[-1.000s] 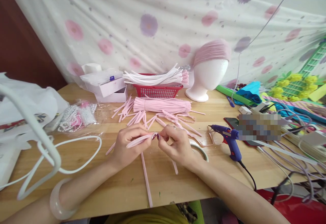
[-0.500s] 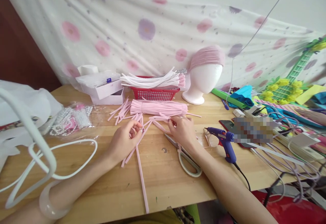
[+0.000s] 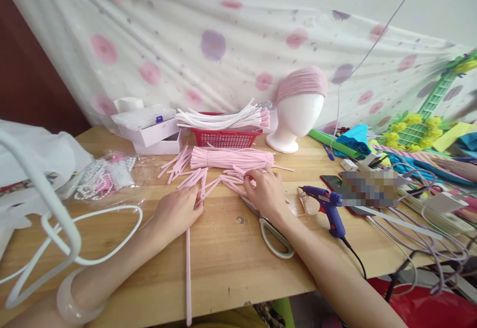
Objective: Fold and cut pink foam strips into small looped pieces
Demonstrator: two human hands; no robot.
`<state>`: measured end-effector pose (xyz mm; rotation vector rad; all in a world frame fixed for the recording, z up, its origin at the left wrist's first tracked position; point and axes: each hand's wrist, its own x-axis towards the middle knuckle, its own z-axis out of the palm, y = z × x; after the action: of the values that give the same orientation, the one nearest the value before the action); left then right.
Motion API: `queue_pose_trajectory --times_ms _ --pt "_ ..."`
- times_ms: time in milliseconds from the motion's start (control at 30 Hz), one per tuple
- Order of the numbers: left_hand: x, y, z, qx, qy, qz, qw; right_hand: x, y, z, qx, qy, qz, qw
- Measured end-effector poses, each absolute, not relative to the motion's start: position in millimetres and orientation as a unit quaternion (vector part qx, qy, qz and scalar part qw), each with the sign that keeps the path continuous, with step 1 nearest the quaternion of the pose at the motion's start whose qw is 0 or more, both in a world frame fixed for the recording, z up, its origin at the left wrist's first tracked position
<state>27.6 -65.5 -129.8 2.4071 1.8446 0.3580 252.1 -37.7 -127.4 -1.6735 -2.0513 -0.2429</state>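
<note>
My left hand point(image 3: 181, 210) is closed, its thumb and fingers pinching a pink pipe cleaner point(image 3: 188, 278) whose long end runs down toward the table's front edge. Just beyond its fingertips lie loose short pink pipe cleaners point(image 3: 192, 176), some crossing under the hand. With fingers curled, my right hand point(image 3: 266, 191) grips a bent pink pipe cleaner point(image 3: 233, 185); part of the grip is hidden by the hand. A tied bundle of pink pipe cleaners point(image 3: 233, 158) lies behind both hands. Grey-handled scissors point(image 3: 278, 241) rest partly under my right hand and wrist.
A blue hot glue gun point(image 3: 328, 206) lies right of my right arm, near cables and a phone point(image 3: 331, 184). Behind are a red basket point(image 3: 225, 139) of white pipe cleaners and a foam head point(image 3: 298, 114). Bagged beads point(image 3: 106, 176) and a white tube frame point(image 3: 70, 218) are left.
My left hand has moved slightly left and down, turning palm-down, and the long pipe cleaner has swung left with it. My right hand has barely shifted.
</note>
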Motion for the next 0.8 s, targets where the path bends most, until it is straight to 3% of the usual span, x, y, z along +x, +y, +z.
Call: queue_pose_trajectory --times_ms 167,333,433,567,800 --pt "25 -63 -124 0.783 0.604 0.137 0.054 248 -39 -128 -0.58 -0.757 -0.028 0.298" --pt "30 -67 -127 0.796 0.528 0.283 0.09 240 -42 -128 -0.503 -0.733 0.217 0.403" --pt "35 -74 -131 0.825 0.453 0.333 0.055 235 -45 -126 -0.409 -0.721 0.343 0.442" --pt "38 -82 -133 0.845 0.403 0.348 0.037 234 -49 -125 -0.352 -0.708 0.426 0.439" --pt "40 -82 -134 0.772 0.506 0.375 0.084 233 -52 -126 -0.339 -0.691 0.47 0.432"
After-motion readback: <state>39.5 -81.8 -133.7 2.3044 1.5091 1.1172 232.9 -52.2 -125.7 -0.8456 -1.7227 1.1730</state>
